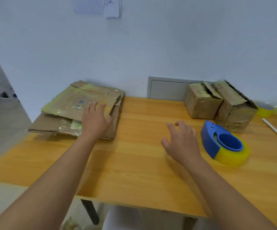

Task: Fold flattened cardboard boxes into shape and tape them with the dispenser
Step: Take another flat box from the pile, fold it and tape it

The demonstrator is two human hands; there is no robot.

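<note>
Flattened boxes under left hand

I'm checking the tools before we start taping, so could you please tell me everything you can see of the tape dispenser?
The tape dispenser is a blue, plastic-looking hand dispenser loaded with a roll of yellowish translucent tape around its round blue hub. It lies on its side on the wooden table, right of centre, in front of two folded cardboard boxes and apart from them. The right hand hovers just to its left, fingers relaxed, not touching it. Only the table touches it.
</note>
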